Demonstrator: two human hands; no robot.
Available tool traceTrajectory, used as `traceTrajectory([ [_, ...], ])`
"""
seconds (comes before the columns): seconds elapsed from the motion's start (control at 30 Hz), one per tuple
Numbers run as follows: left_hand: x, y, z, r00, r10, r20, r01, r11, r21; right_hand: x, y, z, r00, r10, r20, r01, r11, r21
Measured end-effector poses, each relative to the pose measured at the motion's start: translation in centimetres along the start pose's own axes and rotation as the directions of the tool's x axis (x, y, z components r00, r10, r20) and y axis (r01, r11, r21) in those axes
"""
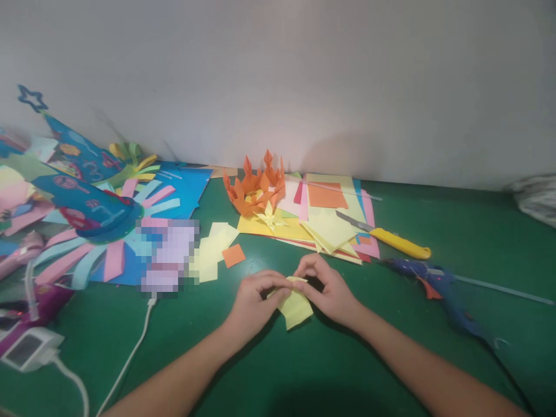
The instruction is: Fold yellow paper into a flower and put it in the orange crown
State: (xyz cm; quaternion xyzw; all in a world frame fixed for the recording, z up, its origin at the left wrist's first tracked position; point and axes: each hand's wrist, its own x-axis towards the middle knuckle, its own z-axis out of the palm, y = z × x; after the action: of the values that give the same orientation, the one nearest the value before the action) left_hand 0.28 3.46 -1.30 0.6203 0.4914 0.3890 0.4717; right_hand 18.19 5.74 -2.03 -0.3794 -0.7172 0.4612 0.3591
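Observation:
Between my two hands is a small piece of pale yellow paper (pixel 296 311), creased and tilted just above the green table. My left hand (pixel 260 295) pinches its upper left edge between thumb and fingers. At the upper right edge, the thumb and fingers of my right hand (pixel 328 288) are closed on the same paper. The fingertips of both hands meet near its top and hide that part. Beyond them lie a small orange paper square (pixel 234 255) and several pale yellow paper pieces (pixel 212 249).
An orange folded-paper crown (pixel 254 188) and a yellow paper star (pixel 271 218) stand by stacked coloured sheets (pixel 332 234). A yellow utility knife (pixel 399 243), blade out, and a blue glue gun (pixel 443 289) lie right. Blue cone hats (pixel 91 202) and a white cable (pixel 134 353) are left.

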Motion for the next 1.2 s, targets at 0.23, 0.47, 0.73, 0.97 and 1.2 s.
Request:
traceTrajectory([
  [0.23,0.1,0.3,0.1,0.997,-0.064,-0.037,0.063,0.998,-0.032,-0.3,-0.2,0.1,0.997,-0.01,-0.074,0.003,0.994,-0.105],
  [0.47,0.2,0.1,-0.5,0.982,-0.138,-0.126,0.123,0.986,-0.116,0.0,0.5,-0.4,0.972,0.033,-0.234,-0.014,0.996,0.083],
  [0.73,0.6,-0.6,-0.6,0.981,-0.084,-0.174,0.073,0.995,-0.071,0.3,0.1,-0.6,0.986,-0.064,-0.153,0.074,0.996,0.058],
  [0.97,0.3,-1.0,-0.4,0.988,-0.018,-0.155,0.012,0.999,-0.034,-0.1,-0.7,0.1,0.998,-0.048,0.045,0.053,0.992,-0.113],
  [1.2,0.3,-0.9,-0.2,0.985,-0.1,-0.144,0.084,0.99,-0.112,-0.1,-0.3,-0.1,0.999,-0.023,0.037,0.028,0.99,-0.135],
])
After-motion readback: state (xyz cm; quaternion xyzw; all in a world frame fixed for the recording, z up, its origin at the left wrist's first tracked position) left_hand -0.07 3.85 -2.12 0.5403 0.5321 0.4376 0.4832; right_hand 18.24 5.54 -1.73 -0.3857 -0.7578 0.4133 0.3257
